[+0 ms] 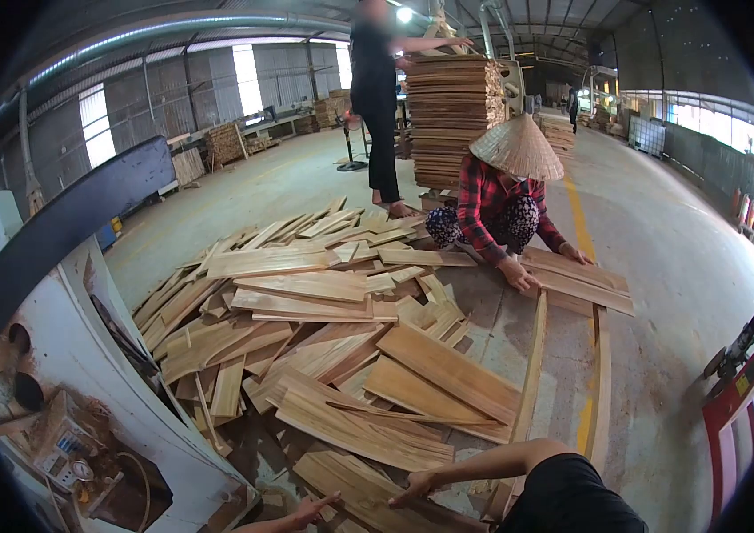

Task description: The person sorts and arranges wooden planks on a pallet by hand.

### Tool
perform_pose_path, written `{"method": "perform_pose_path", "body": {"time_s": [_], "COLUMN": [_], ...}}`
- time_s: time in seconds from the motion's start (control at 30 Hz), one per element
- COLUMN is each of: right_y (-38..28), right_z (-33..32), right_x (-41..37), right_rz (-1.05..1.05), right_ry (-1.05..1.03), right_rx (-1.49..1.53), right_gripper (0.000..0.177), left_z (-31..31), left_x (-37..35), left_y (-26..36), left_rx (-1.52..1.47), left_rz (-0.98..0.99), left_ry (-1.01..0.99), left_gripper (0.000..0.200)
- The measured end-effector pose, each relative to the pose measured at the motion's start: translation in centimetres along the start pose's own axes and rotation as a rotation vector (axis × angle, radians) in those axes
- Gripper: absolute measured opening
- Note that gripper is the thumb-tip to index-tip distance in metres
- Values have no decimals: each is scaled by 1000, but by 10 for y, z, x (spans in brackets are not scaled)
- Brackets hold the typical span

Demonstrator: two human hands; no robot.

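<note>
At the bottom of the view, my left hand [308, 513] is at the near edge of a wooden board [350, 484], one finger stretched along it. My right hand [414, 487] grips the far edge of this same board, with its thumb side toward the pile. The undersides of both hands are hidden. Just beyond lies a loose pile of wooden boards [306, 284], with wider planks [448, 369] on its near right side. A thin wood strip [403, 414] lies across the nearest planks.
A person in a conical hat [519, 149] squats ahead, hands on boards laid across two long wooden rails [532, 364]. Another person [375, 98] stands by a tall board stack [455, 120]. A white machine [119, 382] stands at left, a red metal frame [737, 426] at right.
</note>
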State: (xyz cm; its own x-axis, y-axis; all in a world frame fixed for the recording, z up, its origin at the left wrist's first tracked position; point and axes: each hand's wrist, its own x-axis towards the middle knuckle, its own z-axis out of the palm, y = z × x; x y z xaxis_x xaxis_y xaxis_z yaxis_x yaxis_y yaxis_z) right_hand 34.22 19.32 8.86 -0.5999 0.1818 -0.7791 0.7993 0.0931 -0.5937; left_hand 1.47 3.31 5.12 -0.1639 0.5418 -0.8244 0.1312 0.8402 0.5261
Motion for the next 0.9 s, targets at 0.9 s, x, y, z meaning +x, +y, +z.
{"method": "perform_pose_path", "body": {"time_s": [0.9], "right_y": [-48], "right_z": [-34], "right_x": [3], "right_rz": [113], "right_ry": [118], "right_rx": [1], "right_gripper": [96], "left_z": [69], "left_x": [32], "left_y": [-30], "left_rx": [-435], "left_rz": [98], "left_ry": [88], "left_gripper": [75]}}
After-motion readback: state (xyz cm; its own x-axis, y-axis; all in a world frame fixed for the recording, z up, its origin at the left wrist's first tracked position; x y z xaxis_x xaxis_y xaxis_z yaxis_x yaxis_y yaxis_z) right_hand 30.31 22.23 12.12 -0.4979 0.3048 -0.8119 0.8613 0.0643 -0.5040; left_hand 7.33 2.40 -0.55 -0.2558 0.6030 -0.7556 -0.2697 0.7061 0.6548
